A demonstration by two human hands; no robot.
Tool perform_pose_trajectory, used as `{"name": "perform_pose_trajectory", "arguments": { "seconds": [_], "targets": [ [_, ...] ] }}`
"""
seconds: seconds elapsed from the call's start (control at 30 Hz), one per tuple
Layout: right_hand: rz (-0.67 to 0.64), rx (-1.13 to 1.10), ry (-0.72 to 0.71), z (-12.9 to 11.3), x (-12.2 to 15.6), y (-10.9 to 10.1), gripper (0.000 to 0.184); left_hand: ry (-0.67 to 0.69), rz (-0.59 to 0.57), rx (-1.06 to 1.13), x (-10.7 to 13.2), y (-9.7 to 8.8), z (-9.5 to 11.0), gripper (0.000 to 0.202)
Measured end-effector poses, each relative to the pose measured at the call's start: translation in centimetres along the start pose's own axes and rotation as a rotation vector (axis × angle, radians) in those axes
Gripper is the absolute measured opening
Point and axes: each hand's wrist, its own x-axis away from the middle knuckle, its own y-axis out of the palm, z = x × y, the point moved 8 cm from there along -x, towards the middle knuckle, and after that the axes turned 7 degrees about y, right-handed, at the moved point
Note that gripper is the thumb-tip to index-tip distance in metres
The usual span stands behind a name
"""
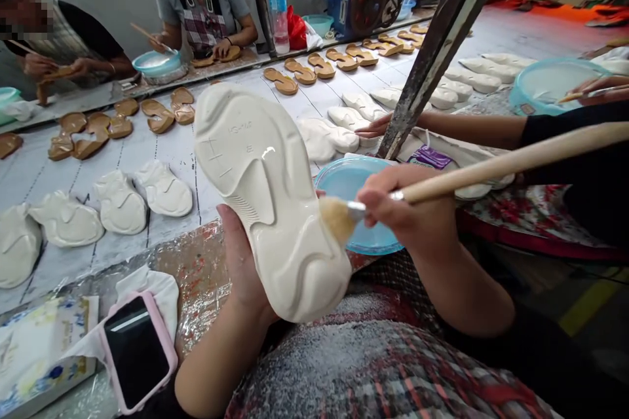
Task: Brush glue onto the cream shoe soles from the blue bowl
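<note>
Over the person's lap, the left hand (240,255) holds a white moulded shoe sole (265,203) tilted up, with the heel end nearest the person. Its palm is cupped behind the sole, and most of its fingers are hidden there. The right hand (405,213) is closed around a wooden-handled brush (491,163) near the metal ferrule, its pale bristles touching the sole's right edge. Just beyond the bristles sits a shallow blue bowl (356,203).

To the near left, a phone in a pink case (137,353) lies on clear plastic sheeting beside a tissue box (44,357). Rows of white soles (118,203) and tan sole pieces (299,72) cover a long table (177,170) with ruled lines. On the right, a co-worker's bare arm (472,129) reaches past a dark metal post (437,59), and another hand (599,86) holds a thin brush over a blue basin (555,85). Two co-workers sit at the far left, each holding a thin stick.
</note>
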Motion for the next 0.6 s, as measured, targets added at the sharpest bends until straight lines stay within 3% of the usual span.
{"name": "perform_pose_trajectory", "arguments": {
  "seconds": [0.1, 0.17, 0.3, 0.43, 0.5, 0.6],
  "targets": [
    [0.015, 0.013, -0.066, -0.6, -0.5, 0.1, 0.036, -0.072, -0.05, 0.012, 0.4, -0.2, -1.1, 0.093],
    [0.008, 0.073, -0.111, -1.2, -0.9, 0.5, 0.035, -0.093, -0.066, 0.018, 0.8, -0.6, -1.7, 0.086],
    [0.255, 0.21, -0.217, -2.6, -1.7, -1.2, 0.045, -0.122, -0.076, -0.015, 1.5, -2.3, -2.8, 0.077],
    [0.206, 0.214, -0.255, -2.8, -2.8, -1.5, 0.051, -0.174, -0.105, -0.027, 2.3, -4.6, -3.5, 0.083],
    [0.255, 0.241, -0.225, -2.4, -3.1, -2.2, 0.054, -0.236, -0.126, -0.027, 2.9, -5.6, -3.9, 0.085],
    [0.238, 0.107, -0.175, -1.4, -3.3, -2.8, 0.055, -0.29, -0.144, -0.04, 3.7, -7.0, -4.1, 0.078]
  ]
}}
